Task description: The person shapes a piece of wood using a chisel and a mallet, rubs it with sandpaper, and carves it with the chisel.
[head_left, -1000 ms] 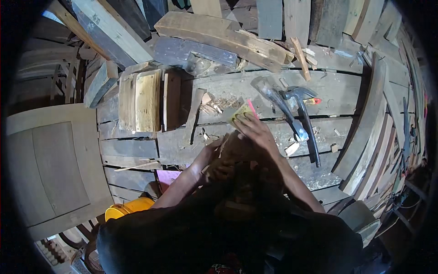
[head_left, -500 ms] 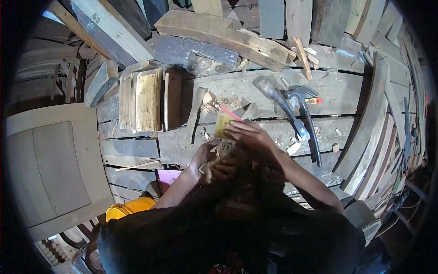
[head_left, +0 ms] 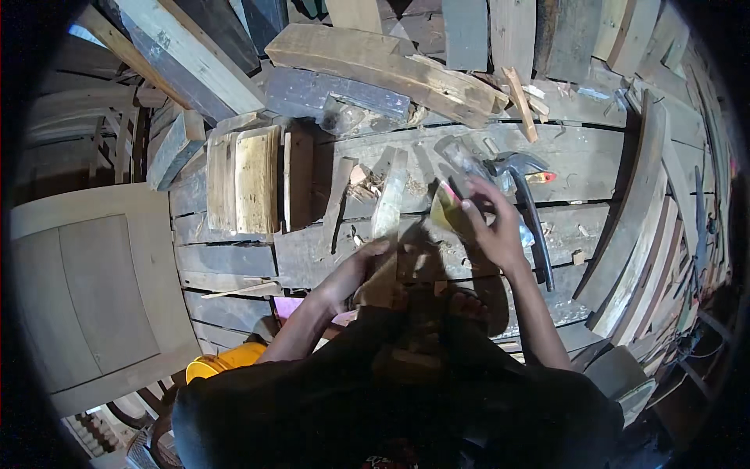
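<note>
My left hand (head_left: 350, 275) is closed around the near end of a narrow, pale wooden strip (head_left: 391, 191), which points away from me over the planks. To its right, my right hand (head_left: 498, 227) pinches a folded piece of sandpaper (head_left: 444, 209), yellow-green on the back with a pink edge. The sandpaper is clear of the strip. Just beyond the right hand lies a claw hammer (head_left: 525, 187) with a dark handle. Beside it is a metal-headed tool (head_left: 462, 155), partly hidden by that hand.
Wood shavings (head_left: 362, 187) lie by a thin upright slat (head_left: 337, 195). Stacked wood blocks (head_left: 256, 180) stand at left, and a heavy beam (head_left: 375, 66) at the back. A curved board (head_left: 637, 187) borders the right. A yellow container (head_left: 224, 362) and pink sheet (head_left: 287, 306) are near left.
My right hand has moved right with the sandpaper, away from the wood in my left hand. The wooden strip now extends forward into plain view.
</note>
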Available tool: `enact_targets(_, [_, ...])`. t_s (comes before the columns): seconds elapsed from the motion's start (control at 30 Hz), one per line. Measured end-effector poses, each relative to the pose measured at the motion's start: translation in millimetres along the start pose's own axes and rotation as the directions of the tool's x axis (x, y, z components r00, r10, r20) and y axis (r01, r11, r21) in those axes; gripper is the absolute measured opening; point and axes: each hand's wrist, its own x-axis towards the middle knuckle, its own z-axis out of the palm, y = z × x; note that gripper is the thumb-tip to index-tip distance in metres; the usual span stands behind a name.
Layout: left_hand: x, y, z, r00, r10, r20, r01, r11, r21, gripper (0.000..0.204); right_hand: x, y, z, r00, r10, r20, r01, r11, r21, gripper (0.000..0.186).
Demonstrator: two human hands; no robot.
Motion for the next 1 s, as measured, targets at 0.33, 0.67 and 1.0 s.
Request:
enact_targets(0.33, [41.9, -22.9, -58.3, 0.97, 0.24, -0.033, -0.214, 0.913, 0.347, 0.051, -7.5, 9.7, -30.8, 0.981, -0.088, -0.171, 0.021, 0.932, -0.362, 0.032])
enact_targets(0.67, [29.8, -20.5, -63.7, 0.955, 0.27, -0.124, -0.208, 0.906, 0.369, 0.04, -20.1, 20.6, -34.5, 0.963, -0.107, -0.247, -0.005, 0.91, -0.416, 0.028])
enact_targets(1.0, [31.4, -25.9, -29.2, 0.836, 0.518, -0.179, -0.379, 0.783, 0.493, 0.029, -20.5, 34.4, -70.7, 0.97, 0.046, -0.239, -0.168, 0.838, -0.519, 0.046])
